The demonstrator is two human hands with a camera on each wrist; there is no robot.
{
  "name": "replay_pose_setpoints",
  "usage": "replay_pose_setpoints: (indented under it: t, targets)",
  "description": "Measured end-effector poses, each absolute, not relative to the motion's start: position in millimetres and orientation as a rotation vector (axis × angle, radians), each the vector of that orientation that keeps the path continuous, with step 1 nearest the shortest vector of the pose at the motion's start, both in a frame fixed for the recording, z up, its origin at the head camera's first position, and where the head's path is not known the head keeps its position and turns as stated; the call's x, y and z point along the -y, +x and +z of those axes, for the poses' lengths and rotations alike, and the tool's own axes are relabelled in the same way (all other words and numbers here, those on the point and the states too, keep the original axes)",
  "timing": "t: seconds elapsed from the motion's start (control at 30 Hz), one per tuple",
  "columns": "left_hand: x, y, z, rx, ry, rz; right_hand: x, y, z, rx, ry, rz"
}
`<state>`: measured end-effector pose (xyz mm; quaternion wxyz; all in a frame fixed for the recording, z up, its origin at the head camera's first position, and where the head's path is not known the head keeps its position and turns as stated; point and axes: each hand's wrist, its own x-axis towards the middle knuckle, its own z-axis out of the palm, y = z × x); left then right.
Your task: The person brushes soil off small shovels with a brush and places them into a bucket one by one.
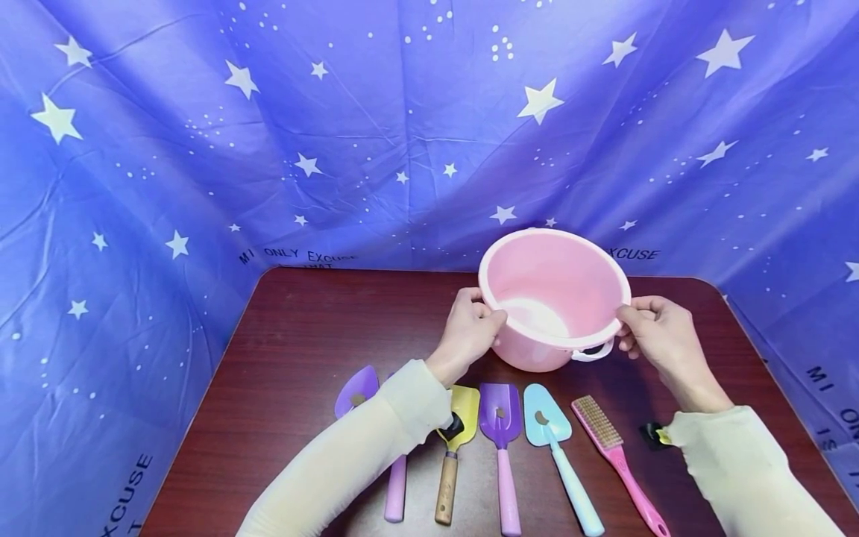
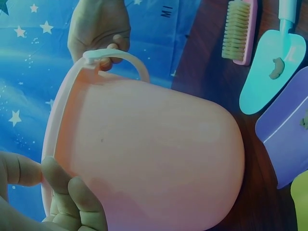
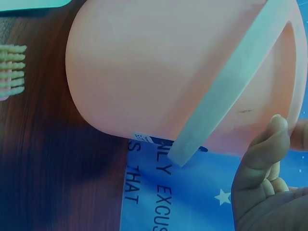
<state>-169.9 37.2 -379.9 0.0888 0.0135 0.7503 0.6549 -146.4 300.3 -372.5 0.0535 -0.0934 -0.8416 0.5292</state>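
A pink bucket [image 1: 537,350] with a white handle [image 1: 593,352] is at the back right of the table, its mouth facing up and toward me. My left hand [image 1: 466,328] pinches the left side of its rim between thumb and fingers. On the opposite side, my right hand [image 1: 664,335] grips the rim, thumb on top. The handle hangs down the bucket's outer wall, crossing it in the right wrist view [image 3: 226,91]. Nothing shows inside the bucket. Whether its base touches the table cannot be told.
In front of the bucket lie a purple trowel [image 1: 359,388], partly under my left sleeve, a yellow shovel [image 1: 466,406], a purple shovel [image 1: 499,418], a light blue trowel [image 1: 546,418] and a pink brush [image 1: 624,466]. Small brownish lumps sit on several blades. A starry blue cloth [image 1: 403,149] hangs behind.
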Motion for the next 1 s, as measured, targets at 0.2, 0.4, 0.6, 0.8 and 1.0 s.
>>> replay_pose_setpoints:
  t: [0.2,0.4,0.6,0.8,1.0]
  targets:
    - [-31,-169,-381,-2.216,0.047,1.966,-294,-146,-372,2.561,-0.276,1.613]
    - [-27,-169,-382,-2.214,0.040,1.973,-290,-146,-373,2.569,-0.262,1.608]
    - [-24,-169,-382,-2.228,0.040,1.968,-287,-147,-374,2.578,-0.249,1.600]
    - [-20,-168,-381,-2.203,0.012,1.989,-282,-149,-374,2.569,-0.248,1.623]
    - [-15,-169,-382,-2.204,0.003,2.000,-276,-150,-374,2.560,-0.240,1.636]
